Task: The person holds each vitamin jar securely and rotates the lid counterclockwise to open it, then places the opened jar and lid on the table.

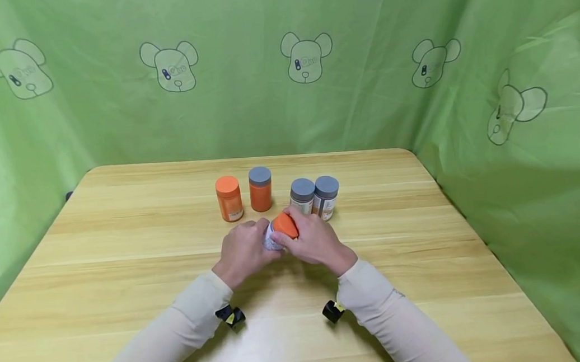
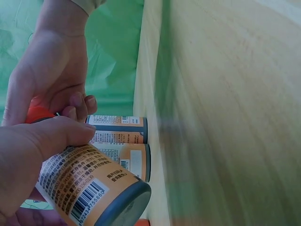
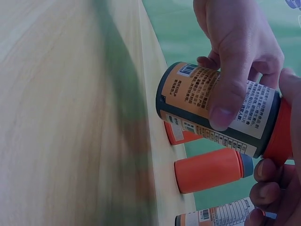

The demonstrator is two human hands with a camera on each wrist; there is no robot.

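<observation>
A labelled jar [image 3: 190, 92] with a dark base is held tilted above the table between both hands. My left hand [image 1: 244, 248] grips its body, the thumb lying across the printed label. Around the orange cap [image 1: 285, 226] at the jar's upper end curl the fingers and thumb of my right hand [image 1: 316, 241]. In the left wrist view the jar's dark bottom [image 2: 129, 207] points toward the tabletop, and the right hand hides much of the cap.
Behind the hands stand an orange jar with an orange cap [image 1: 230, 202], an orange jar with a grey cap [image 1: 261, 191], and two labelled jars with grey caps [image 1: 302, 190], side by side. A green curtain [image 1: 245, 111] surrounds the wooden table [image 1: 122, 243].
</observation>
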